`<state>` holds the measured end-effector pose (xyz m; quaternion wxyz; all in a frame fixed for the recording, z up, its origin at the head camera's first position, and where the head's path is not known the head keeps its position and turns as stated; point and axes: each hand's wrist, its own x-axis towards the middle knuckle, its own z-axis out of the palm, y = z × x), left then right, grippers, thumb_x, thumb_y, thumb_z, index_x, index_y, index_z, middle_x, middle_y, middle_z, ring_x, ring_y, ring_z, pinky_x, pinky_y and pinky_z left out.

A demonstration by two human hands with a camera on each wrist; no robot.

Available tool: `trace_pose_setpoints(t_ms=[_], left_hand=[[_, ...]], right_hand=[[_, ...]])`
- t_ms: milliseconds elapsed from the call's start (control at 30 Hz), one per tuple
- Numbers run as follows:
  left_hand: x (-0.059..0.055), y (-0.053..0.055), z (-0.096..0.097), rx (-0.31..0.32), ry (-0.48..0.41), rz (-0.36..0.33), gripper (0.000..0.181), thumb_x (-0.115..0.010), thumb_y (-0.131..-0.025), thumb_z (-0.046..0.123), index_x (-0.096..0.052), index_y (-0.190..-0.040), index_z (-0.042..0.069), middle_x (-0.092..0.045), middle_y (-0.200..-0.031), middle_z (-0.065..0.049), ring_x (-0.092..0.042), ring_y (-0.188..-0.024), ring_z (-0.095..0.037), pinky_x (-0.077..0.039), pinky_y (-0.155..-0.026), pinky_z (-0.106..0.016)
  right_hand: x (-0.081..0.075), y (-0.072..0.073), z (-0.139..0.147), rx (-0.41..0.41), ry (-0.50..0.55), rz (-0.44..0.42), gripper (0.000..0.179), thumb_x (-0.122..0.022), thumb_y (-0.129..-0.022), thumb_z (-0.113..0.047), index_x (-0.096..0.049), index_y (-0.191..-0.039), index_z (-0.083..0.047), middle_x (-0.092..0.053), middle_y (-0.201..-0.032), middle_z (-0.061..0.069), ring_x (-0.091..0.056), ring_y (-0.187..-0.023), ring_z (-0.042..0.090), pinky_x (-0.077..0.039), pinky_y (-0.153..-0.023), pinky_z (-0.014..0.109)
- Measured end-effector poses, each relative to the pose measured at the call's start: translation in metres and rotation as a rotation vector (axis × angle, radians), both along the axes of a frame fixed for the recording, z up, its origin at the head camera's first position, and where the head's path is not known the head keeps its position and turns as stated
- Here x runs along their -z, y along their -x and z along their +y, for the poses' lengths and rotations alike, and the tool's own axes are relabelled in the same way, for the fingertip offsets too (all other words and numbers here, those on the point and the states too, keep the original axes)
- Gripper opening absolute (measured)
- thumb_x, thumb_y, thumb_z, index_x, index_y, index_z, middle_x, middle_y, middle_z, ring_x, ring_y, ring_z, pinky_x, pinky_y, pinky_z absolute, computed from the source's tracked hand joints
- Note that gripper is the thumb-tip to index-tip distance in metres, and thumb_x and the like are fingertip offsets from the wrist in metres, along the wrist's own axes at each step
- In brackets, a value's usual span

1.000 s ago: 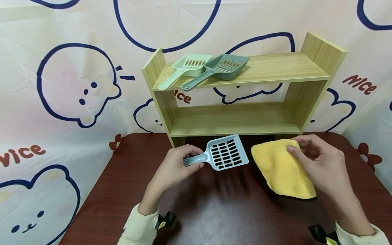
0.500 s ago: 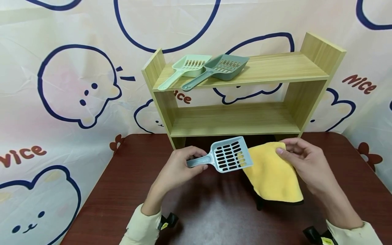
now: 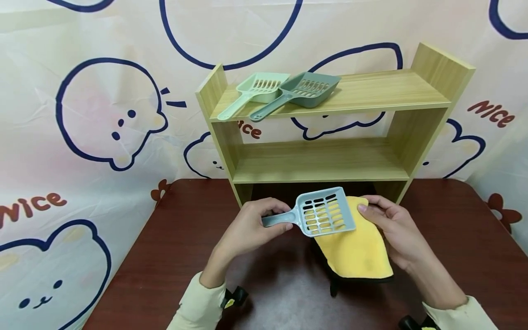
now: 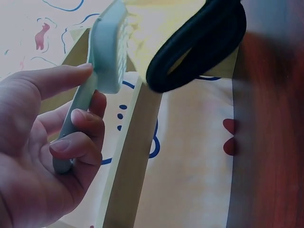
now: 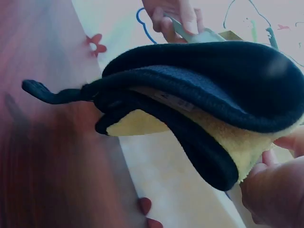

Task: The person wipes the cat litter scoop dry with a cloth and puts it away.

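Observation:
My left hand (image 3: 257, 227) grips the handle of a light blue slotted litter scoop (image 3: 303, 201), thumb on one side and fingers curled round the other in the left wrist view. The scoop is held above the table with its slotted head pointing right. In my right hand (image 3: 392, 231) is a folded yellow cloth (image 3: 359, 252) with dark edging, pinched near its upper corner. In the head view the scoop's head overlaps the cloth, and yellow shows through the slots. The right wrist view shows the cloth's dark binding (image 5: 190, 52), grey inner side and a hanging loop (image 5: 54, 95).
A wooden two-tier shelf (image 3: 321, 162) stands at the back of the dark red-brown table (image 3: 165, 256). On its top board lie a pale green scoop (image 3: 261, 87) and a darker green scoop (image 3: 307, 89), side by side at the left. A patterned sheet (image 3: 123, 192) hangs behind.
My right hand has brought the cloth left until it sits behind the scoop's head in the head view. The left hand and scoop have shifted slightly right and down.

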<state>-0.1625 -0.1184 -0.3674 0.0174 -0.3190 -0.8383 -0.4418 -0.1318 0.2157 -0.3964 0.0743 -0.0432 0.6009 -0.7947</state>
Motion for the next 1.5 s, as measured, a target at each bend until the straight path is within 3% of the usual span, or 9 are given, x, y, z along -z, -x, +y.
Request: trace_pose_setpoints(t_ms=[267, 467, 700, 1000, 1167, 1500], left_hand=[[0.004, 0.000, 0.008, 0.039, -0.063, -0.035, 0.019, -0.083, -0.095, 0.013, -0.078, -0.113, 0.014, -0.076, -0.104, 0.004, -0.067, -0.087, -0.008, -0.056, -0.079, -0.025], [0.005, 0.000, 0.014, 0.040, -0.066, -0.056, 0.019, -0.081, -0.097, 0.015, -0.077, -0.116, 0.014, -0.076, -0.107, 0.002, -0.065, -0.085, -0.009, -0.055, -0.077, -0.024], [0.005, -0.001, 0.016, 0.029, -0.047, -0.059, 0.020, -0.080, -0.098, 0.017, -0.078, -0.117, 0.014, -0.077, -0.111, 0.003, -0.066, -0.091, -0.009, -0.056, -0.080, -0.024], [0.007, 0.001, 0.011, 0.002, 0.009, -0.017, 0.021, -0.081, -0.097, 0.020, -0.079, -0.118, 0.016, -0.077, -0.112, 0.004, -0.065, -0.091, -0.010, -0.054, -0.080, -0.024], [0.006, 0.002, 0.007, 0.003, 0.021, -0.006, 0.021, -0.081, -0.097, 0.020, -0.079, -0.118, 0.016, -0.077, -0.111, 0.004, -0.064, -0.091, -0.010, -0.054, -0.079, -0.025], [0.004, 0.003, 0.000, 0.011, 0.038, 0.045, 0.022, -0.083, -0.095, 0.019, -0.080, -0.117, 0.016, -0.076, -0.102, 0.005, -0.064, -0.088, -0.008, -0.055, -0.077, -0.026]], right_hand=[[0.007, -0.002, -0.008, -0.088, 0.056, -0.011, 0.019, -0.053, -0.114, -0.015, -0.062, -0.131, -0.017, -0.080, -0.110, 0.001, -0.079, -0.092, 0.014, -0.064, -0.072, 0.031], [0.009, -0.003, -0.012, -0.095, 0.108, 0.003, 0.020, -0.051, -0.115, -0.017, -0.063, -0.131, -0.018, -0.080, -0.110, 0.000, -0.078, -0.091, 0.011, -0.063, -0.073, 0.028], [0.010, -0.003, -0.013, -0.109, 0.109, 0.057, 0.022, -0.053, -0.113, -0.007, -0.064, -0.129, -0.016, -0.079, -0.114, -0.002, -0.077, -0.094, 0.010, -0.063, -0.074, 0.027], [0.001, -0.005, -0.005, -0.105, 0.094, 0.114, 0.029, -0.050, -0.111, 0.001, -0.066, -0.131, -0.014, -0.079, -0.113, -0.001, -0.078, -0.097, 0.010, -0.063, -0.074, 0.026], [-0.004, -0.004, 0.002, -0.087, 0.076, 0.105, 0.028, -0.051, -0.111, 0.000, -0.065, -0.132, -0.012, -0.080, -0.114, 0.002, -0.080, -0.096, 0.012, -0.064, -0.073, 0.028], [-0.009, -0.003, 0.024, -0.112, 0.167, 0.179, 0.038, -0.043, -0.108, 0.012, -0.064, -0.135, -0.007, -0.076, -0.120, 0.004, -0.078, -0.100, 0.013, -0.065, -0.077, 0.028]])
